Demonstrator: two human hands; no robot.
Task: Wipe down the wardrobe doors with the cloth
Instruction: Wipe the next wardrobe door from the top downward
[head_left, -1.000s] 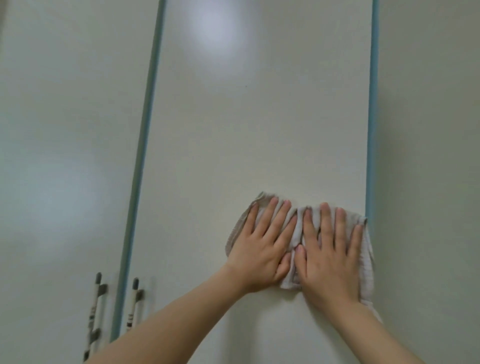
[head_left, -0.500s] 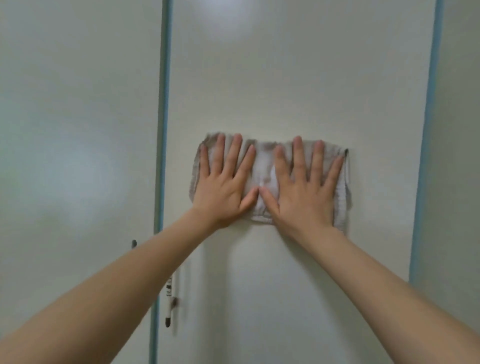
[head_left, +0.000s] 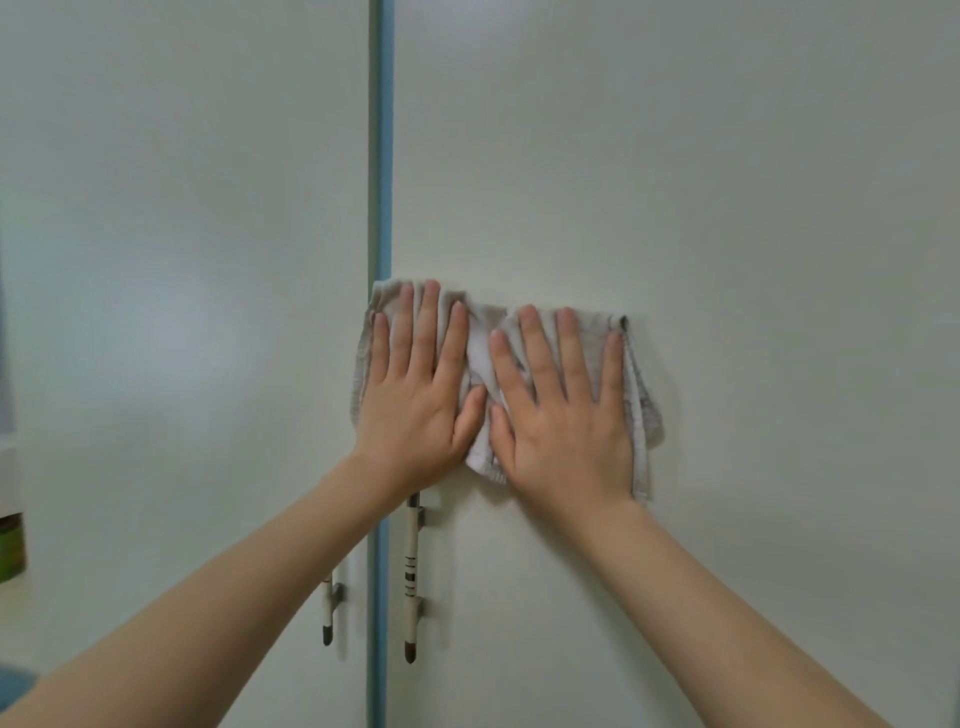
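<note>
we are pressing both hands flat against a pale grey cloth on the wardrobe. the left hand is lying open on the cloth's left part, fingers straight, slightly spread and pointing up; it is gripping nothing, only pressing. the right hand is lying the same way on the cloth's right part, fingers straight and spread, its thumb just beside the left thumb.

the cloth is sitting crumpled between our palms and the right door. its left edge is reaching over the blue strip that is running upright between the two doors, and its right edge is hanging loose past the right little finger. a band of cloth is showing between the hands. the left door is standing on the other side of the strip.

below our hands two slim pale handles with dark tips are hanging upright, the right handle and the left handle, one on each side of the strip; our left wrist is hiding the top of the right one. at the far left edge a green thing is showing, too cut off to tell.
</note>
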